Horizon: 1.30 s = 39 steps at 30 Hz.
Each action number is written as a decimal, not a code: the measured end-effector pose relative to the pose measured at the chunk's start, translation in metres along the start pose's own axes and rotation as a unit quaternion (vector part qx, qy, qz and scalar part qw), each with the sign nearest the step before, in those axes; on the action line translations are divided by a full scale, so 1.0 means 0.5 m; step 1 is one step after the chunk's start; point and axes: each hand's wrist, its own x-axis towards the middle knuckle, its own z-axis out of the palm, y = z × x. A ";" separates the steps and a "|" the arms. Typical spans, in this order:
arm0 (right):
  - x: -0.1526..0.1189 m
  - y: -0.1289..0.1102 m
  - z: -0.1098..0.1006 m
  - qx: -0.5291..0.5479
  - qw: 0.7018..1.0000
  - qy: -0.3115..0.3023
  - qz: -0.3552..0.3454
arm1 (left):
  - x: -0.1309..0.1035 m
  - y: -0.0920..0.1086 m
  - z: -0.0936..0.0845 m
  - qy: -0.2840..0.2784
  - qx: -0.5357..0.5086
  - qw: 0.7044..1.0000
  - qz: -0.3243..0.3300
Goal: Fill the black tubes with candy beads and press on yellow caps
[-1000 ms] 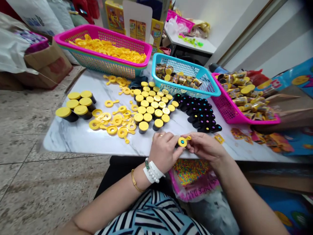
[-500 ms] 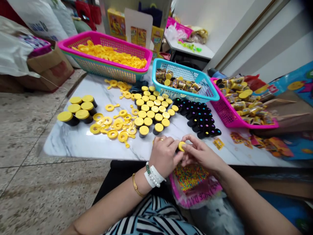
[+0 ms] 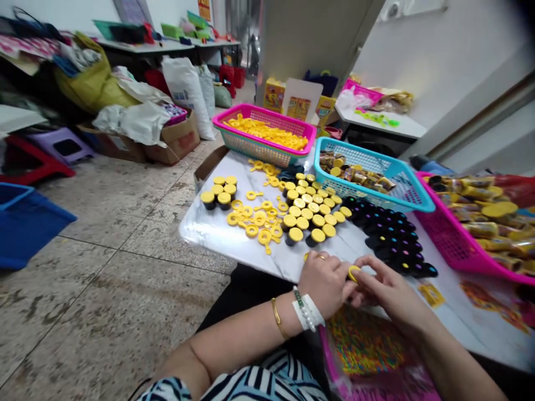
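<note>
My left hand (image 3: 328, 285) is curled around a small black container, mostly hidden by the fingers. Its round yellow cap (image 3: 354, 272) shows between my two hands, and my right hand (image 3: 384, 285) pinches that cap with thumb and fingers. Just beyond, several black containers with yellow caps (image 3: 306, 214) stand in a tight group. Flat yellow rings with tabs (image 3: 251, 230) lie loose to their left. On the right are rows of black pieces with small coloured dots (image 3: 387, 234). Below my right hand sits a pink bag (image 3: 328, 348) with tiny multicoloured beads (image 3: 368, 342).
At the back stand a pink basket of yellow rings (image 3: 311, 133) and a blue basket (image 3: 412, 167) of wrapped containers. A second pink basket (image 3: 445, 236) of wrapped containers is at the right. More capped containers (image 3: 217, 190) stand near the table's left edge. A blue bin (image 3: 37, 225) is on the floor.
The view has swung left, so the table and hands appear farther right and more floor shows. Both hands keep hold of the capped container, with little visible change in grip.
</note>
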 end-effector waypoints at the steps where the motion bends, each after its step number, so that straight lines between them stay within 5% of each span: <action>1: 0.005 -0.001 0.003 0.011 1.000 0.010 0.001 | -0.006 0.000 -0.005 0.008 0.008 1.000 -0.007; 5: 0.050 -0.031 0.025 0.021 0.996 0.078 -0.033 | -0.060 -0.013 -0.049 0.081 0.025 0.996 -0.008; 9: 0.110 -0.065 0.053 -0.001 0.988 0.122 -0.096 | -0.140 -0.073 -0.118 0.178 0.108 0.977 -0.049; 12: 0.123 -0.060 0.058 -0.019 0.980 0.155 -0.123 | -0.179 -0.139 -0.154 0.161 0.196 0.966 -0.056; 16: 0.068 -0.010 0.045 -0.071 0.948 0.255 -0.176 | -0.206 -0.187 -0.151 0.152 0.219 0.964 0.007; 19: 0.006 0.030 0.009 -0.150 0.879 0.397 -0.218 | -0.211 -0.181 -0.136 0.161 0.190 0.966 0.064; 22: -0.019 0.057 -0.043 -0.329 0.722 0.554 -0.253 | -0.201 -0.161 -0.120 0.187 0.147 0.963 0.125; 23: -0.017 0.063 -0.059 -0.376 0.681 0.577 -0.251 | -0.195 -0.153 -0.115 0.194 0.135 0.961 0.142; 25: -0.001 0.072 -0.082 -0.429 0.648 0.584 -0.234 | -0.184 -0.138 -0.101 0.198 0.116 0.958 0.172; 33: 0.038 0.082 -0.093 -0.471 0.626 0.583 -0.216 | -0.157 -0.114 -0.059 0.163 0.121 0.964 0.171; 39: 0.025 0.067 -0.013 -0.436 0.689 0.467 -0.342 | -0.142 -0.118 -0.056 0.166 0.080 0.963 0.196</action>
